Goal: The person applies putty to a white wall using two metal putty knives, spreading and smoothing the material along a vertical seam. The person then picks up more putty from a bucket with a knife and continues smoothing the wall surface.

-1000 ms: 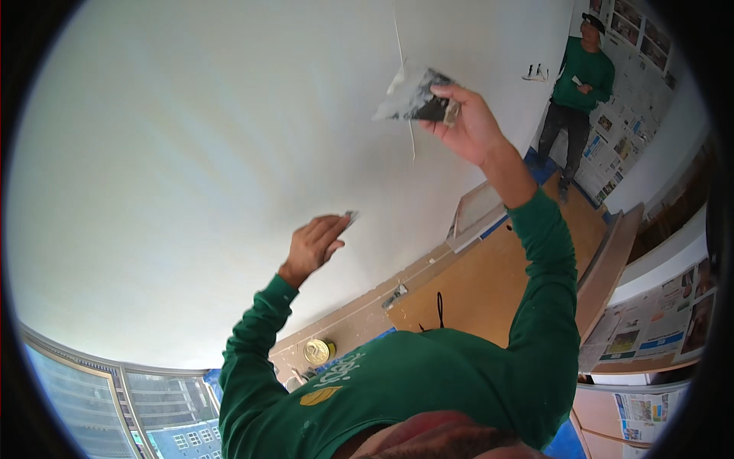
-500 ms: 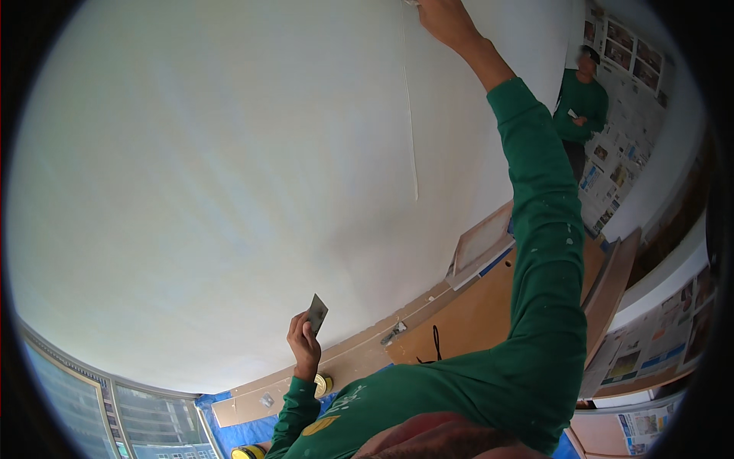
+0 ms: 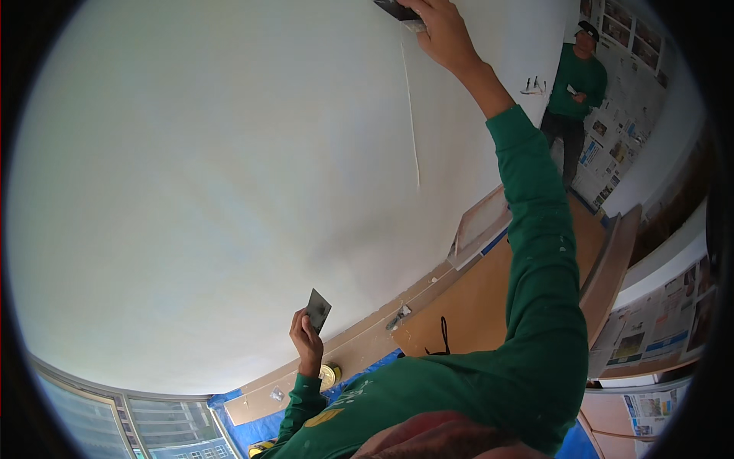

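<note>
My right hand (image 3: 443, 34) is stretched up to the top of the view, pressing a wide dark scraper blade (image 3: 397, 9) against the white surface (image 3: 214, 176). A thin pale ridge line (image 3: 411, 115) runs down that surface just below the blade. My left hand (image 3: 306, 340) is held low near my chest, gripping a small dark putty knife (image 3: 318, 309) with its blade tilted up. Both arms wear green sleeves.
Another person in a green top (image 3: 575, 84) stands at the upper right beside newspaper-covered walls (image 3: 634, 69). A brown board (image 3: 489, 291), blue floor sheeting (image 3: 260, 424), a round tin (image 3: 330, 375) and windows (image 3: 153, 421) lie below.
My right arm has swung further up, taking the wide blade to the top edge of the view. My left hand dropped lower and now holds the small knife near my chest.
</note>
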{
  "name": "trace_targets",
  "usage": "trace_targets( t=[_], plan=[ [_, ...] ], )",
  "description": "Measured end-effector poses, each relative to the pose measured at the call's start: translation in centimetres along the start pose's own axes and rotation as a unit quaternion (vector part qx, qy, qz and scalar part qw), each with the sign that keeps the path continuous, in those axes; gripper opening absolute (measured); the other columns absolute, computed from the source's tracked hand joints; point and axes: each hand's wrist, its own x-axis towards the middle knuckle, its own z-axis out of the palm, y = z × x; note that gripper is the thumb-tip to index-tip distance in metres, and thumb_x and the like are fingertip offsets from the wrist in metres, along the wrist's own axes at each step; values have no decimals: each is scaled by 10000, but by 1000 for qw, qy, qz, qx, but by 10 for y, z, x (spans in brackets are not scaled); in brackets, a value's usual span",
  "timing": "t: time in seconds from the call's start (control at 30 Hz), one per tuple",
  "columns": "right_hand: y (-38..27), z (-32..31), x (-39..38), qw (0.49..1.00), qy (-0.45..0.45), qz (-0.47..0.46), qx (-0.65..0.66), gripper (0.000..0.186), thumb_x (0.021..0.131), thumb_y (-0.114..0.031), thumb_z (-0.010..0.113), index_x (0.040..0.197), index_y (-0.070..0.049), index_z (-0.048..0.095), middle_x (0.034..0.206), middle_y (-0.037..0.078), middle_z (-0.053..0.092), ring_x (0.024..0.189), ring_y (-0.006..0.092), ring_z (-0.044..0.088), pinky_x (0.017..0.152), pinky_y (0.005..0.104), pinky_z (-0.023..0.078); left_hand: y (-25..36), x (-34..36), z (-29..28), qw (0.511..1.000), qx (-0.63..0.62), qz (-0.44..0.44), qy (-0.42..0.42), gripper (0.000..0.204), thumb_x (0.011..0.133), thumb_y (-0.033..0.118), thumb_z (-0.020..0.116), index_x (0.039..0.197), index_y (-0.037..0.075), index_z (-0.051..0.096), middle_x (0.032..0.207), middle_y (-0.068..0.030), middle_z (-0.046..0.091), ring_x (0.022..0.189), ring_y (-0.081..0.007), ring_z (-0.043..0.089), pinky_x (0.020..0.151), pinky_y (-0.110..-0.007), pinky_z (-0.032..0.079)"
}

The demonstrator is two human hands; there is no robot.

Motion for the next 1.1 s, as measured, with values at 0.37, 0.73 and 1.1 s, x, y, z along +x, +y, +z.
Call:
trace_targets(
  t=[0.37, 0.73, 1.1],
  plan=[
    [-55, 48, -176, 988, -48, 142, 23, 667, 673, 137, 655, 1302, -85, 640, 1253, 41, 607, 1178, 262, 552, 982, 402, 430, -17, 6, -2, 999, 11, -22, -46, 443, 1093, 262, 389, 1052, -100, 643, 964, -225, 666, 833, -358, 650, 755, -392, 506],
    [-124, 91, -346, 956, -71, 278, 67, 644, 680, 129, 641, 1296, -59, 632, 1236, 74, 601, 1196, 297, 549, 1004, 422, 421, -20, -11, 1, 994, 41, -65, -80, 446, 1093, 260, 386, 1037, -107, 632, 921, -222, 654, 790, -339, 629, 727, -386, 488],
    [-197, 123, -446, 914, -45, 387, 117, 738, 633, 124, 660, 1347, -53, 590, 1239, 142, 567, 1178, 367, 540, 1016, 453, 444, -7, -6, 20, 985, -38, -167, -21, 544, 1115, 402, 377, 911, -50, 600, 759, -70, 577, 706, -151, 539, 646, -316, 440]
  ],
)
